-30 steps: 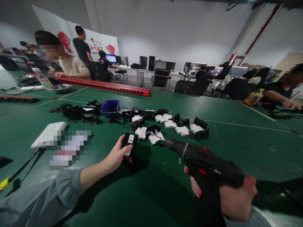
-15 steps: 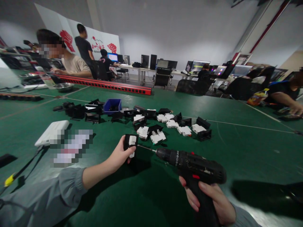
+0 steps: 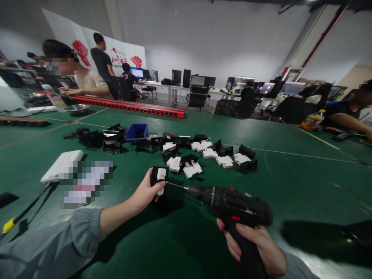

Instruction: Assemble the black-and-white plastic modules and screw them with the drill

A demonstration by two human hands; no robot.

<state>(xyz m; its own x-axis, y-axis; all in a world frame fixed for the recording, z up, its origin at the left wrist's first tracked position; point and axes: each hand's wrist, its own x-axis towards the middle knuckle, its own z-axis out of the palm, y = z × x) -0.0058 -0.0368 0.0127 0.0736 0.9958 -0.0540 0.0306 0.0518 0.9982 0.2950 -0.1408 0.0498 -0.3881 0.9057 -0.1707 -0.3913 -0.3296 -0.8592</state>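
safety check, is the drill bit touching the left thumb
Cannot tell: head view shows the drill bit ending by the left thumb, contact or gap unclear.

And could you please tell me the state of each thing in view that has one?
Black-and-white module: held in the left grip.
Cordless drill: held in the right grip; spinning or not, cannot tell.
Drill bit: fitted, tip at the module; contact unclear.
Blue bin: open-topped, dark contents.
White box-shaped device: cable attached.
Yellow-capped bottle: capped.
Blue monitor screen: lit.
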